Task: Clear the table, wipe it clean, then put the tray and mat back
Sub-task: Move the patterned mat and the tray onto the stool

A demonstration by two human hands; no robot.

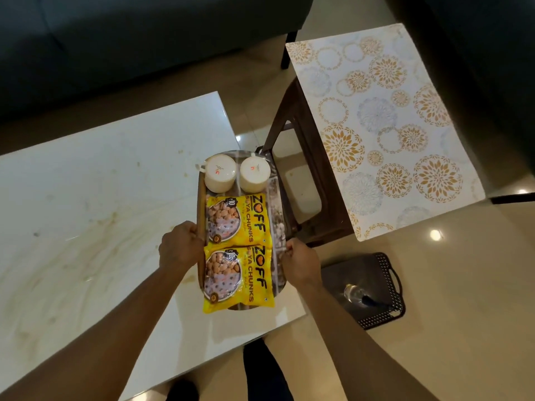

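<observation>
While both hands grip its long sides, an oval tray (276, 195) hangs over the right end of a white marble-look table (101, 198), its far end reaching past the table's edge towards a brown plastic stool (292, 157). The left hand (181, 250) curls over the tray's wooden left rim, fingers wrapped round the edge; the right hand (301, 261) pinches the right rim, thumb on top. On the tray stand two cream cups (234, 176) upside down, side by side at the far end, and nearer the person lie two yellow Zoff soya chunks packets (238, 250), one behind the other, the nearer one jutting over the tray's close end. Brownish stains and smears mark the table, thickest across its middle and left. A patterned mat (382, 125), white with gold and grey floral circles, lies on top of the stool, well apart from the table, overhanging the seat on all sides in view. On the glossy beige floor tiles beside the person's right forearm sits a dark perforated plastic tray (367, 287) with handles, bearing a clear spray bottle (357, 295) on its side. A dark sofa (115, 39) fills the background beyond the table, and a dark trouser leg (260, 369) shows between the forearms
</observation>
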